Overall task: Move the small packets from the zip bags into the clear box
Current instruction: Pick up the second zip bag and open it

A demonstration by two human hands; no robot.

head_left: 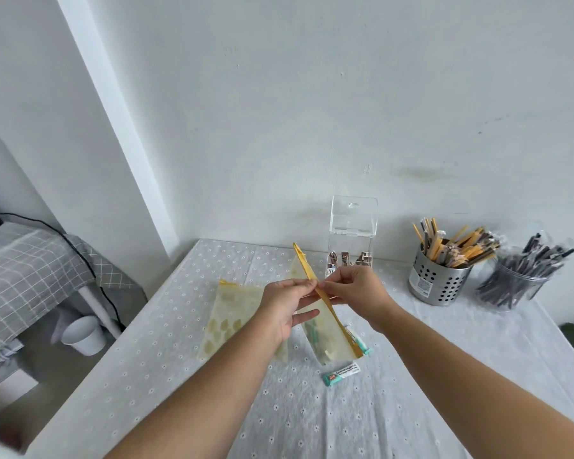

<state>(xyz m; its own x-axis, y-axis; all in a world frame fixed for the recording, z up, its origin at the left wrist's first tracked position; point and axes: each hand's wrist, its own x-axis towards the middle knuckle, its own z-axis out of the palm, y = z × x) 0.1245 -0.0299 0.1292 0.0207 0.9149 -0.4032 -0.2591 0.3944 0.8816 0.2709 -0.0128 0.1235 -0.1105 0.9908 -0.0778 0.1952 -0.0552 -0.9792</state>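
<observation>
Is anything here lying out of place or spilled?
Yes. One small packet lies loose on the tablecloth, near the lifted zip bag, and a second packet sticks out beside that bag's lower end. Neither is in the clear box.

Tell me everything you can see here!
held zip bag: 1, pale yellow, lifted in the middle
flat zip bag: 1, pale yellow, lying to its left
green packets: 2 outside, green-white, beside the held bag
clear box: 1, see-through, at the back, brown packets inside
metal pot: 1, silver, right of box, holds yellow sticks
clear cup: 1, see-through, far right, holds dark sticks
tablecloth: 1, white, flowery
white cup: 1, white, floor at left
left hand, right hand: 2, pinching the held bag's zip
</observation>
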